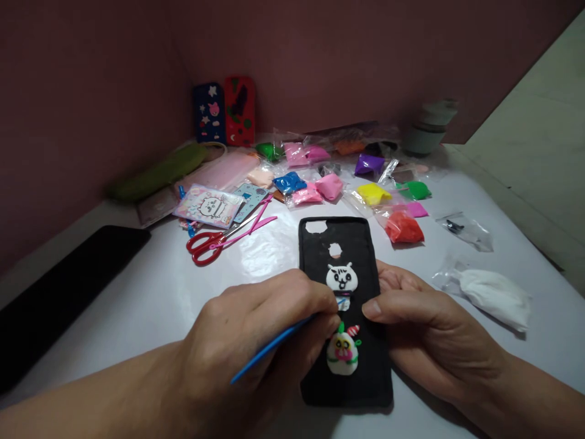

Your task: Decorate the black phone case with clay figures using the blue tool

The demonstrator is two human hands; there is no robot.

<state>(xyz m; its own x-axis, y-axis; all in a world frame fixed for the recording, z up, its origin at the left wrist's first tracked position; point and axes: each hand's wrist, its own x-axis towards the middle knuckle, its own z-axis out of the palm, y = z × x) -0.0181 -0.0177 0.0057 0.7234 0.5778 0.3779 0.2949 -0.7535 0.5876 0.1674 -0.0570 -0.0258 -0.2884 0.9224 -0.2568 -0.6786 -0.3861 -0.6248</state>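
Observation:
My left hand (265, 311) is closed around a slim blue modelling tool (262, 353), its tip hidden by the fingers over the middle of a black phone case (313, 262). My right hand (425, 323) grips the case's right edge, thumb on its face and fingers behind. Upright on the case is a white clay animal figure (342, 279) with a black-marked face. Its small body lies just under the left fingertips. Lower down sits a second white clay figure (342, 361) with yellow, pink and green parts and a striped horn.
Red-handled scissors (205, 247) lie left of the case, near illustrated cards (209, 207). Several bags of coloured clay, including a red one (404, 227), spread behind. A white clay bag (496, 296) is at right. Two decorated cases (240, 113) lean against the wall. A dark slab (68, 292) lies at left.

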